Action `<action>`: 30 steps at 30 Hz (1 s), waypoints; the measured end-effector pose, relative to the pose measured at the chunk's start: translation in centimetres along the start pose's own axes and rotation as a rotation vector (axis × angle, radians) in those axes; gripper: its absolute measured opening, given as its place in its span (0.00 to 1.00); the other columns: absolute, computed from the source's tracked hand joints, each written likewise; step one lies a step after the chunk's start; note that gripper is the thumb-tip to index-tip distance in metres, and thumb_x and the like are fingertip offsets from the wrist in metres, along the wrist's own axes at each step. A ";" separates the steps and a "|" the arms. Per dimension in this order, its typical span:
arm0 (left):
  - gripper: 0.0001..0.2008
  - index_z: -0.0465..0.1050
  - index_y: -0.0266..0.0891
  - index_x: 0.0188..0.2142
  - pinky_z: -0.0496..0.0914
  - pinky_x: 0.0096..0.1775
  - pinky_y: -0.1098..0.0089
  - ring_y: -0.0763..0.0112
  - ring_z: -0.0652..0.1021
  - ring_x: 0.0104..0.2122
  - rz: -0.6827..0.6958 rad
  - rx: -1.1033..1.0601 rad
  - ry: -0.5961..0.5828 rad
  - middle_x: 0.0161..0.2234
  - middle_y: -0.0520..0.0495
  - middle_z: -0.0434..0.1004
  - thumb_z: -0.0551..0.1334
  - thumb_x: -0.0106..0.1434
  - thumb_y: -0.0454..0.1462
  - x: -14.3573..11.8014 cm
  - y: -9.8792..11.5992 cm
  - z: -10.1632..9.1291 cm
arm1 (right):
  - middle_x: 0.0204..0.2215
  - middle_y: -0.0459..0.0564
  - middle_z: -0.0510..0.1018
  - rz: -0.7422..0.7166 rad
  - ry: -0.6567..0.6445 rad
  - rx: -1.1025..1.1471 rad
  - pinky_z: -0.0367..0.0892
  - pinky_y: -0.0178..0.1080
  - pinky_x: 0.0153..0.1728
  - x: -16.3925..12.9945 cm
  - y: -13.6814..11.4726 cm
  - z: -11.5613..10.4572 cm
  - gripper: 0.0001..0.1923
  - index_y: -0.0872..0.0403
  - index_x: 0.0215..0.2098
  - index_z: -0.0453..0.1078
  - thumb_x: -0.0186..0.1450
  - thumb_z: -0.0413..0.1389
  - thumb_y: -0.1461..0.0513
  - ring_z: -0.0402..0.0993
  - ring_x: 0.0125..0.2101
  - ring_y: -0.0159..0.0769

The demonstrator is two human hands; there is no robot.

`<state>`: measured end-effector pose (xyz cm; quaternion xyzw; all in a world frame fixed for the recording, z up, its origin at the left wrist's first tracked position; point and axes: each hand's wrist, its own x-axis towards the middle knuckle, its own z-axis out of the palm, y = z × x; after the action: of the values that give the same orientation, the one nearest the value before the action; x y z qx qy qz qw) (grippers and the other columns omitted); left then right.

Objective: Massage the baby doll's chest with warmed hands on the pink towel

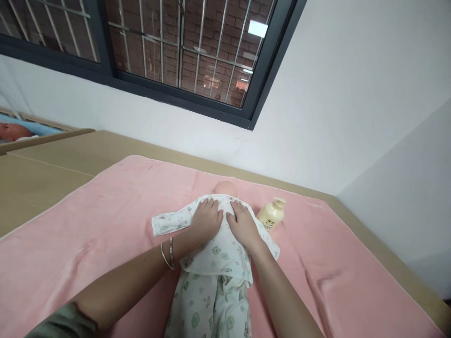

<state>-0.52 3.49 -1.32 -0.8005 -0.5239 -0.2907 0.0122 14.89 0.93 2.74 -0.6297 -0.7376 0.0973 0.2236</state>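
A small figure, apparently a baby doll, lies on a pink mat (pixel 105 211); only the smooth top of its head (pixel 226 188) shows past the collar. It has on a white printed top (pixel 216 256) and matching trousers (pixel 200 305). My left hand (pixel 207 218) rests flat on the upper left of the top, fingers stretched out. Beside it, my right hand (pixel 244 223) lies on the upper right of the same top, also flat and open. One sleeve (pixel 171 222) spreads out to the left. Close to my right hand is a pale yellow bottle (pixel 272 215).
The mat covers a tan tabletop (pixel 42 180) set against a white wall (pixel 317 94). Above is a dark-framed window (pixel 250 110) with metal bars. At the far left, a wooden-edged bed (pixel 52 136) with blue lining holds another doll-like figure (pixel 14 132).
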 end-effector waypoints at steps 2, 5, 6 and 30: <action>0.20 0.70 0.28 0.54 0.64 0.57 0.50 0.49 0.72 0.56 0.023 0.014 0.001 0.53 0.31 0.75 0.47 0.72 0.37 0.1 -0.1 -0.1 | 0.65 0.56 0.65 -0.013 -0.019 0.032 0.51 0.49 0.67 0.1 0.2 -0.4 0.28 0.58 0.65 0.63 0.70 0.49 0.55 0.55 0.67 0.46; 0.18 0.70 0.30 0.52 0.65 0.56 0.51 0.51 0.73 0.54 0.035 0.035 0.020 0.51 0.32 0.76 0.48 0.72 0.37 0.1 0.0 -0.3 | 0.65 0.55 0.65 -0.007 -0.015 0.039 0.52 0.48 0.67 0.1 0.4 -0.4 0.28 0.57 0.65 0.63 0.70 0.49 0.54 0.55 0.67 0.46; 0.18 0.71 0.30 0.51 0.66 0.55 0.51 0.51 0.74 0.53 0.038 0.046 0.022 0.50 0.33 0.77 0.48 0.72 0.37 0.0 0.1 -0.5 | 0.65 0.56 0.65 -0.005 -0.007 0.031 0.51 0.49 0.67 0.1 0.4 -0.4 0.28 0.58 0.65 0.63 0.70 0.49 0.55 0.55 0.67 0.46; 0.20 0.72 0.29 0.51 0.68 0.56 0.55 0.52 0.75 0.53 0.027 -0.051 -0.029 0.51 0.32 0.77 0.50 0.70 0.39 0.4 -0.8 -1.1 | 0.67 0.67 0.59 0.112 -0.080 -0.148 0.50 0.50 0.66 -1.8 -3.4 0.0 0.30 0.67 0.68 0.55 0.73 0.40 0.58 0.51 0.68 0.52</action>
<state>-1.58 3.80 -0.47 -0.8117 -0.5054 -0.2923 -0.0120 12.11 -1.45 3.79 -0.6805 -0.7146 0.0800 0.1409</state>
